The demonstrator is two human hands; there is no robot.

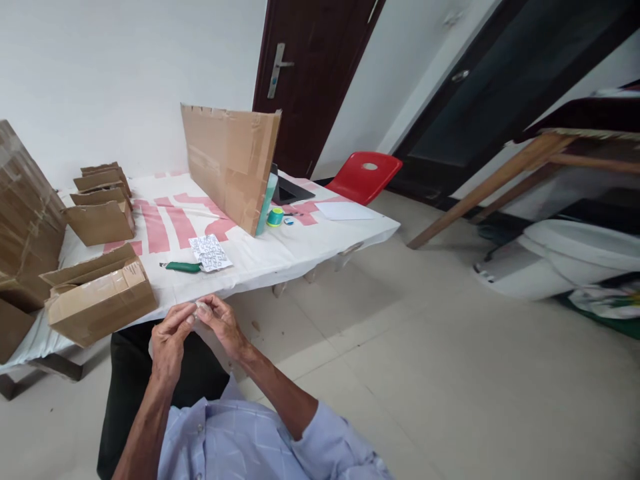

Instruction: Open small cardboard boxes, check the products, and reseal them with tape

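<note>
Whitish scrap (202, 309), frame's lower left: left hand (169, 340) and right hand (226, 328) pinched it between fingers (180, 316). Handling step, apparently; next move likely called for fingertip control.

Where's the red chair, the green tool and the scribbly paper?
Red chair (361, 179): head view, on its backrest.
Green tool (183, 267): head view, on its handle.
Scribbly paper (211, 253): head view, on its middle.

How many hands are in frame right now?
2: the left hand and, beside it, the right hand, both at the table's near edge. No others show.
</note>
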